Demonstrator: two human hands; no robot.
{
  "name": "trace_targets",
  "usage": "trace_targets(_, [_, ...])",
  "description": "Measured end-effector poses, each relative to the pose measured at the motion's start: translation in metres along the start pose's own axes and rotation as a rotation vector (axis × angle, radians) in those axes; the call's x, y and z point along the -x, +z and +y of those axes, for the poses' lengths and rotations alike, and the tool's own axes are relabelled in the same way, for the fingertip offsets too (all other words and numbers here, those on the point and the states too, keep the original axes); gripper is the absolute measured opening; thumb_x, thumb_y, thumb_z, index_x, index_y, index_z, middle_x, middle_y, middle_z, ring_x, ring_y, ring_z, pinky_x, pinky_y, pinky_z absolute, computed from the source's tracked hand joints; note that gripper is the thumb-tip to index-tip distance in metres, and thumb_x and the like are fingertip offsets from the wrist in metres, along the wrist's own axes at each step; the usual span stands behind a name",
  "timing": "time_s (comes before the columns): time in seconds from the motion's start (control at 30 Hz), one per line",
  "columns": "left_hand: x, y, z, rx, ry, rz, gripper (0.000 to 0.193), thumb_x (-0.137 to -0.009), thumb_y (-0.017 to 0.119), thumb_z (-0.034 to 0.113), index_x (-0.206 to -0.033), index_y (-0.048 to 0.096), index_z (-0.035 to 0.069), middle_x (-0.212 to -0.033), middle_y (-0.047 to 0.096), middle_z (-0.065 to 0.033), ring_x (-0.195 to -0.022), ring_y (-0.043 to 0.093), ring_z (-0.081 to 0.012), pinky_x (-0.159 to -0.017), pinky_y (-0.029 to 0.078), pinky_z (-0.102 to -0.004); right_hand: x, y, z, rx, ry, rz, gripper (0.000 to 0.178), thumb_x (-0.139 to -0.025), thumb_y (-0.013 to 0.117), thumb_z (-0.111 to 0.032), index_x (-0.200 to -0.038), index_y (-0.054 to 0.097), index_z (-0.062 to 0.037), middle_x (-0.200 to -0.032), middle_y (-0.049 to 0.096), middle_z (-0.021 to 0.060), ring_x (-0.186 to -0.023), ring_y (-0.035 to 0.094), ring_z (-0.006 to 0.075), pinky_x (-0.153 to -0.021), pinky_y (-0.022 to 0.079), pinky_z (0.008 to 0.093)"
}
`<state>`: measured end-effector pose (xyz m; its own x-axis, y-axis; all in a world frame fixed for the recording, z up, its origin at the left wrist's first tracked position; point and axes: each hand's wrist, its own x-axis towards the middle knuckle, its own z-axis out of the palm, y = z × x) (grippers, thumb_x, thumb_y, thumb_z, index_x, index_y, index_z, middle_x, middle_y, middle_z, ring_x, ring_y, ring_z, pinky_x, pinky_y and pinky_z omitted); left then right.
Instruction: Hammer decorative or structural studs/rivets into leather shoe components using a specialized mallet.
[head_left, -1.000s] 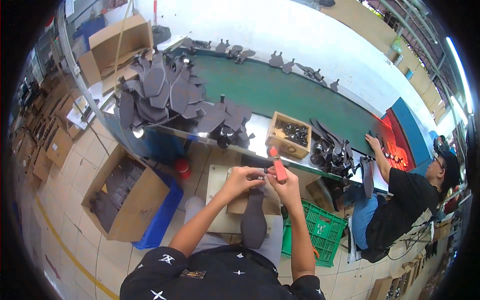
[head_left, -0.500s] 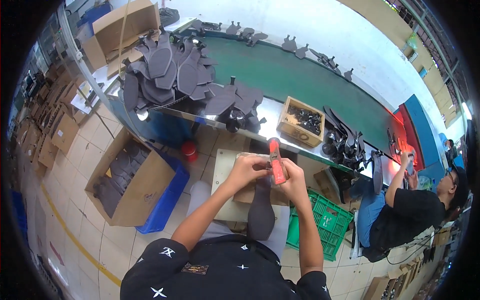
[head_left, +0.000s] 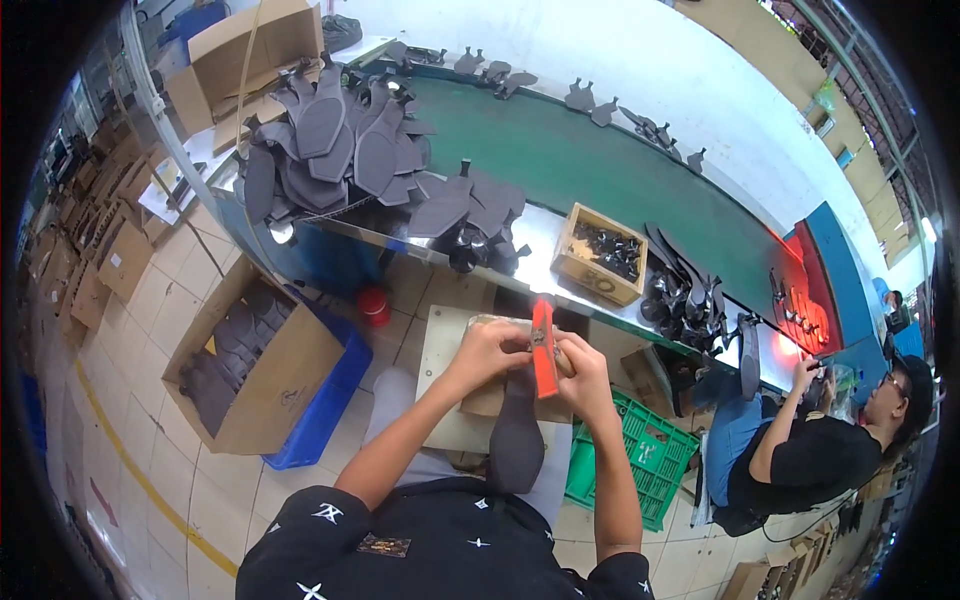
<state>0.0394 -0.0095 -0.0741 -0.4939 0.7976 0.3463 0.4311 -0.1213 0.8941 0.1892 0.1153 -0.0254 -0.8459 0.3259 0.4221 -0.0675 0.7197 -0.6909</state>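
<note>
A dark grey shoe sole (head_left: pixel 517 450) lies lengthwise before me, its broad end toward my lap. Its narrow end rests over a brown block (head_left: pixel 483 402) on a cream board (head_left: pixel 440 362). My left hand (head_left: pixel 487 355) is closed at that narrow end, with the fingertips bunched and partly hidden behind the hammer. In my right hand (head_left: pixel 586 375) is a hammer (head_left: pixel 543 350) with an orange-red head, gripped by its wooden handle close to the head. The head stands just above the sole's narrow end, beside my left fingers; whether it touches is unclear.
Ahead runs a green conveyor belt (head_left: pixel 560 150) with a heap of grey soles (head_left: pixel 340 140) at left. A wooden box (head_left: pixel 600 262) of small black parts stands on its metal edge. A cardboard box (head_left: pixel 270 375) is at left, a green crate (head_left: pixel 640 460) at right, near a seated co-worker (head_left: pixel 800 470).
The hammer's head has come slightly nearer to me and turned more upright over the sole. My left hand stays at the narrow end. The co-worker has shifted slightly, their hands lower.
</note>
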Motion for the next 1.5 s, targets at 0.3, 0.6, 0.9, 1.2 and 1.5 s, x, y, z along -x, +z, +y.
trace_targets(0.3, [-0.001,0.001,-0.006,-0.037,0.000,-0.028,0.026,-0.075,0.079,0.013,-0.095,0.072,-0.001,-0.087,0.070,-0.0134,-0.081,0.067,-0.0224,-0.074,0.053,-0.0324,-0.002,0.004,-0.006,-0.012,0.059,0.049,0.023,-0.075,0.066,0.005,-0.097,0.061,0.0066,-0.099,0.065,0.0199,-0.087,0.065,0.0374,-0.076,0.051,0.0353])
trace_targets(0.6, [-0.001,0.002,-0.006,0.033,0.005,0.017,0.030,-0.073,0.080,0.019,-0.099,0.074,0.006,-0.083,0.069,-0.0140,-0.076,0.066,-0.0242,-0.070,0.053,-0.0343,-0.004,0.003,-0.006,0.030,0.014,0.022,0.022,-0.074,0.066,0.006,-0.096,0.061,0.0062,-0.099,0.065,0.0195,-0.085,0.065,0.0365,-0.075,0.051,0.0351])
trace_targets(0.9, [0.000,0.000,0.000,0.035,0.036,-0.002,0.029,-0.074,0.080,0.017,-0.097,0.073,0.001,-0.084,0.069,-0.0137,-0.076,0.065,-0.0239,-0.071,0.051,-0.0340,-0.003,0.002,-0.002,-0.038,0.151,0.025,0.021,-0.075,0.066,0.006,-0.096,0.061,0.0056,-0.094,0.065,0.0169,-0.082,0.066,0.0285,-0.073,0.049,0.0315])
trace_targets(1.2, [-0.006,0.004,-0.007,0.099,0.159,0.046,0.031,-0.075,0.078,0.013,-0.104,0.072,0.004,-0.080,0.069,-0.0127,-0.073,0.066,-0.0175,-0.066,0.051,-0.0306,-0.007,0.000,-0.015,0.204,-0.004,-0.014,0.020,-0.077,0.067,0.001,-0.096,0.063,0.0002,-0.096,0.064,0.0148,-0.081,0.062,0.0375,-0.073,0.050,0.0361])
trace_targets(1.5, [-0.007,-0.006,0.000,0.109,-0.061,-0.089,0.026,-0.073,0.081,0.013,-0.093,0.073,-0.002,-0.086,0.073,-0.0101,-0.078,0.066,-0.0148,-0.071,0.051,-0.0294,0.035,-0.006,-0.057,-0.041,0.432,0.196,0.017,-0.093,0.065,-0.011,-0.103,0.062,0.0037,-0.080,0.062,0.0157,-0.065,0.061,0.0246,-0.059,0.047,0.0363])
